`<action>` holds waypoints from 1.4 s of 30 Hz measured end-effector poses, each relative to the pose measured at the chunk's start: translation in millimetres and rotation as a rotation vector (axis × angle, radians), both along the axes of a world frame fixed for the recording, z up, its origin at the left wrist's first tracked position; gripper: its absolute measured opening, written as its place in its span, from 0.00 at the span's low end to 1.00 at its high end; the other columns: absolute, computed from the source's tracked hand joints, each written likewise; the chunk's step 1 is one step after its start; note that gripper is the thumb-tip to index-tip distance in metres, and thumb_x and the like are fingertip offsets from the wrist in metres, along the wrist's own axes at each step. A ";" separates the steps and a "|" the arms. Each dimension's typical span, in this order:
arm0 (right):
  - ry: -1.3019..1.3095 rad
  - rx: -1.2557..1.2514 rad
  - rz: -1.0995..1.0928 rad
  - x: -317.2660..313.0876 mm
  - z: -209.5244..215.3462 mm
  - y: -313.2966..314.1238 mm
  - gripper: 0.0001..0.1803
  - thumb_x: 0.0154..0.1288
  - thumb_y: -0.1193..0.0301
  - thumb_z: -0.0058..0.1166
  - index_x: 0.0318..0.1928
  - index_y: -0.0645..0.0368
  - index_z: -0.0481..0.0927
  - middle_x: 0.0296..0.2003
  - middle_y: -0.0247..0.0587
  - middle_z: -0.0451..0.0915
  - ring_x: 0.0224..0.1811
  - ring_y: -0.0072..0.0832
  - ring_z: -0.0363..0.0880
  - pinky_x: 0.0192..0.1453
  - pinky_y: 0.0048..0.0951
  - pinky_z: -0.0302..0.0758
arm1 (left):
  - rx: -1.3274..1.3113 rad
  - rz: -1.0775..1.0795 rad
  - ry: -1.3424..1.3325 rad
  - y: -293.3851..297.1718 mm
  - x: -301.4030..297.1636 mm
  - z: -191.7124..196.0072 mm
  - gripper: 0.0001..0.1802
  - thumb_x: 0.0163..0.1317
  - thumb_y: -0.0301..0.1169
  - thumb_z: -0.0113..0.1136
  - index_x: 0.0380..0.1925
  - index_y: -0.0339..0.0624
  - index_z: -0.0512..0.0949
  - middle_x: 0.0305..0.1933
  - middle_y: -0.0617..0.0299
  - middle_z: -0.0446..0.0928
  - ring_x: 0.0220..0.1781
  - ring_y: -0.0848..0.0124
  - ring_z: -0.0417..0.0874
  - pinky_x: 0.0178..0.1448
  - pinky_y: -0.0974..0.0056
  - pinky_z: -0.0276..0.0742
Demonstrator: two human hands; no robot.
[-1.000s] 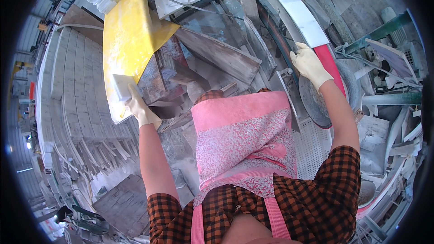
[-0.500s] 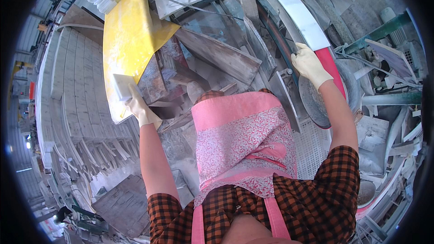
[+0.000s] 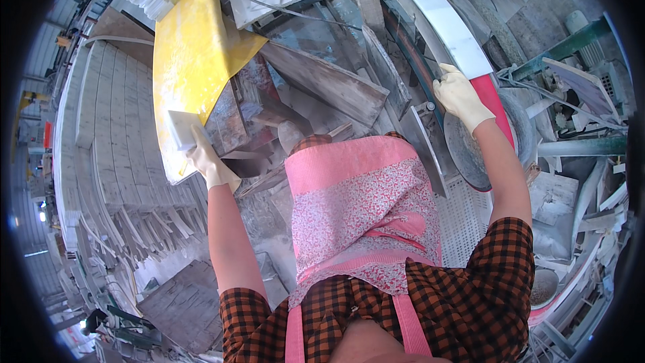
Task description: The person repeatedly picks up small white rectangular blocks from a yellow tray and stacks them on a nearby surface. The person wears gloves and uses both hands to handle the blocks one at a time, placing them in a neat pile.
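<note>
Stack of grey-white strips [image 3: 111,121]: the largest lot in my head view, upper left, layered and bending with the lens.
Yellow sheet [image 3: 191,40], one: glossy, draped beside the stack.
Weathered board [image 3: 329,84], one: tilted, between the yellow sheet and the right-hand machinery.
White slab [image 3: 440,17], one: long, narrow, its near end meeting the red belt. I judge it could skew or drop if its far end lost support.
Grey disc [image 3: 467,151], one: round, beside the belt.
Red belt [image 3: 492,107], one: passing just beside the right glove; I cannot tell whether it runs. If it does, a loose cuff or stray fingertip might be drawn in.
Right hand [image 3: 465,99], gloved: fingers partly curled near the slab's end; whether they hold anything I cannot tell.
Left hand [image 3: 207,161], gloved: fingers closed on the lower part of the pale block.
Pale block [image 3: 180,129], one: smallest item, over the yellow sheet's lower end. A slackened grip on that slick surface could let it slide.
</note>
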State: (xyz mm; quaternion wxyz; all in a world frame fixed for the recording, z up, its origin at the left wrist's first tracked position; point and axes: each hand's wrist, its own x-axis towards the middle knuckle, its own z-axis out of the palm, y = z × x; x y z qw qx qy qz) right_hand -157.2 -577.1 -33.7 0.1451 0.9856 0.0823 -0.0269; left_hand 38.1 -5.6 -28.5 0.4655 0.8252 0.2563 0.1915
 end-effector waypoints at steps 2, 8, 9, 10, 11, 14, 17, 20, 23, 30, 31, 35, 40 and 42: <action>0.005 -0.008 0.000 0.1 -0.6 -0.2 0.12 0.65 0.75 0.51 0.38 0.67 0.87 0.27 0.49 0.87 0.42 0.38 0.87 0.79 0.37 0.65 | -0.009 0.005 0.006 0.6 0.8 -1.0 0.39 0.67 0.55 0.65 0.61 0.28 0.79 0.60 0.42 0.83 0.62 0.52 0.84 0.68 0.55 0.76; 0.022 0.024 -0.017 1.0 1.4 1.5 0.13 0.65 0.75 0.50 0.38 0.68 0.87 0.27 0.50 0.86 0.43 0.39 0.87 0.79 0.36 0.65 | 0.015 0.016 0.011 0.4 0.3 -1.5 0.40 0.66 0.57 0.66 0.60 0.27 0.80 0.59 0.41 0.83 0.61 0.52 0.85 0.66 0.54 0.77; 0.016 0.029 -0.018 1.2 1.9 1.6 0.13 0.65 0.75 0.50 0.39 0.68 0.87 0.27 0.50 0.87 0.44 0.39 0.87 0.79 0.36 0.65 | 0.046 0.025 0.002 0.4 0.2 -1.8 0.40 0.66 0.57 0.66 0.59 0.27 0.80 0.59 0.40 0.83 0.60 0.52 0.85 0.66 0.54 0.77; 0.024 0.029 -0.026 1.3 2.2 1.6 0.13 0.65 0.75 0.50 0.39 0.68 0.87 0.28 0.50 0.87 0.44 0.39 0.87 0.79 0.36 0.66 | 0.025 0.017 0.005 0.7 0.0 -2.2 0.43 0.64 0.60 0.65 0.59 0.27 0.80 0.58 0.41 0.84 0.60 0.51 0.85 0.66 0.54 0.77; 0.031 0.029 -0.035 1.3 2.2 1.3 0.13 0.65 0.75 0.50 0.39 0.68 0.88 0.28 0.51 0.87 0.44 0.39 0.87 0.79 0.36 0.66 | 0.026 0.013 0.003 1.2 -0.3 -2.7 0.46 0.63 0.64 0.65 0.59 0.26 0.80 0.58 0.41 0.84 0.60 0.51 0.85 0.66 0.55 0.77; 0.022 0.036 -0.030 1.0 0.0 -0.2 0.13 0.66 0.74 0.50 0.39 0.69 0.88 0.29 0.51 0.87 0.47 0.40 0.87 0.78 0.36 0.66 | 0.046 -0.004 0.010 3.6 -0.4 -4.0 0.49 0.62 0.66 0.64 0.59 0.25 0.80 0.57 0.40 0.84 0.60 0.52 0.85 0.66 0.55 0.76; -0.008 0.014 -0.013 0.5 -4.6 -2.1 0.14 0.66 0.74 0.51 0.39 0.69 0.88 0.29 0.52 0.87 0.49 0.40 0.87 0.78 0.37 0.67 | 0.045 -0.010 0.013 4.6 0.2 -5.0 0.47 0.62 0.65 0.65 0.59 0.25 0.80 0.57 0.40 0.84 0.59 0.53 0.85 0.65 0.55 0.77; -0.032 0.012 -0.015 0.4 -8.3 -3.7 0.14 0.66 0.73 0.51 0.39 0.69 0.88 0.29 0.52 0.87 0.50 0.41 0.86 0.77 0.37 0.67 | 0.067 0.008 0.021 3.4 0.2 -4.8 0.46 0.64 0.65 0.63 0.57 0.26 0.82 0.56 0.39 0.85 0.59 0.50 0.86 0.66 0.53 0.77; -0.029 0.023 -0.013 0.5 -9.0 -4.3 0.13 0.66 0.74 0.51 0.39 0.69 0.88 0.29 0.51 0.87 0.48 0.40 0.87 0.78 0.37 0.67 | 0.083 -0.001 0.034 2.3 -0.9 -2.9 0.46 0.64 0.65 0.61 0.56 0.26 0.82 0.56 0.38 0.85 0.59 0.48 0.86 0.67 0.53 0.77; -0.019 -0.016 0.001 0.9 -6.2 -2.5 0.12 0.64 0.75 0.51 0.39 0.67 0.87 0.28 0.48 0.87 0.42 0.38 0.87 0.80 0.36 0.64 | 0.041 -0.001 -0.005 0.6 -0.8 -2.4 0.43 0.66 0.61 0.64 0.58 0.26 0.81 0.57 0.39 0.84 0.60 0.50 0.85 0.67 0.53 0.77; -0.024 -0.018 0.005 0.9 -6.1 -2.3 0.12 0.64 0.75 0.51 0.39 0.67 0.87 0.27 0.48 0.87 0.41 0.38 0.87 0.80 0.35 0.64 | 0.034 0.000 -0.019 0.3 -0.5 -2.8 0.44 0.65 0.62 0.64 0.58 0.25 0.81 0.57 0.39 0.84 0.59 0.51 0.85 0.65 0.53 0.77; 0.010 -0.034 -0.010 1.2 -5.8 -2.3 0.11 0.64 0.75 0.52 0.39 0.66 0.87 0.28 0.48 0.87 0.42 0.37 0.87 0.80 0.35 0.63 | -0.012 -0.010 -0.039 -0.2 -0.5 -3.2 0.41 0.66 0.57 0.65 0.60 0.25 0.79 0.59 0.41 0.83 0.60 0.53 0.85 0.66 0.54 0.77; 0.000 -0.029 -0.008 1.0 -4.2 -1.8 0.11 0.63 0.76 0.52 0.38 0.65 0.87 0.28 0.47 0.87 0.42 0.37 0.87 0.80 0.35 0.64 | -0.043 -0.025 -0.042 0.4 -0.1 -3.2 0.37 0.69 0.52 0.66 0.62 0.26 0.77 0.61 0.42 0.82 0.62 0.55 0.84 0.67 0.56 0.76; -0.010 -0.026 -0.003 0.8 -3.2 -1.3 0.11 0.63 0.76 0.52 0.38 0.65 0.87 0.28 0.47 0.87 0.41 0.37 0.87 0.80 0.35 0.64 | -0.041 -0.026 -0.032 1.2 0.5 -3.9 0.37 0.69 0.52 0.65 0.61 0.27 0.78 0.60 0.43 0.83 0.62 0.55 0.84 0.67 0.56 0.76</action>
